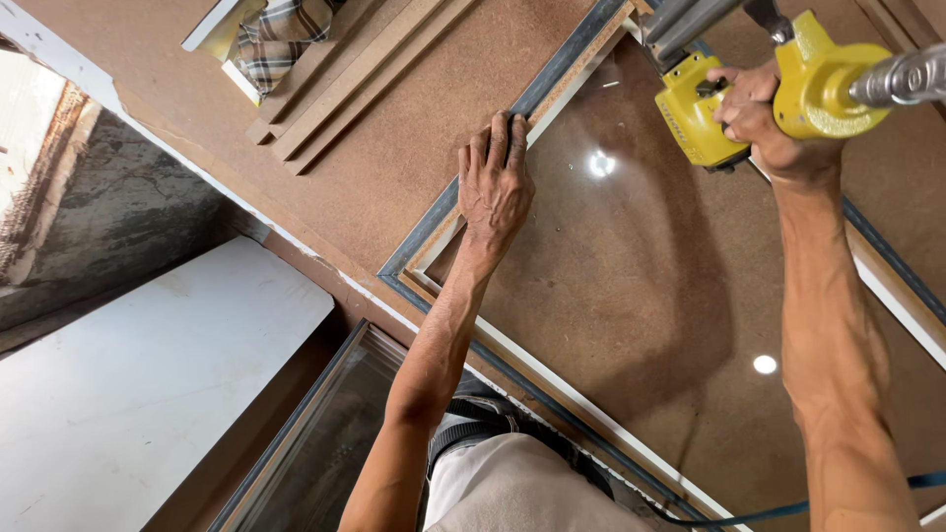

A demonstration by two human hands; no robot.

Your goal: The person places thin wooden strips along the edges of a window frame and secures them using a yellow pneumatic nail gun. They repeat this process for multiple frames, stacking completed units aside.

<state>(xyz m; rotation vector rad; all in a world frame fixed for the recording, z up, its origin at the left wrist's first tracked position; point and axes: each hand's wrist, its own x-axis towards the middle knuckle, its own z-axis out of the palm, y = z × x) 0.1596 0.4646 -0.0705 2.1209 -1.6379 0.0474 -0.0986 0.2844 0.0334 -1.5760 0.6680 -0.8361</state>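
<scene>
A rectangular picture frame with grey and pale moulding lies face down on a brown fibreboard table. A glossy brown backing panel fills the frame. My left hand rests flat on the frame's left rail, fingers spread over the moulding edge. My right hand grips a yellow pneumatic nail gun held at the frame's far corner, its nose pointing toward the rail.
Loose moulding strips and a folded plaid cloth lie at the table's far side. A blue air hose trails near my body. A glazed frame leans below the table edge beside a white board.
</scene>
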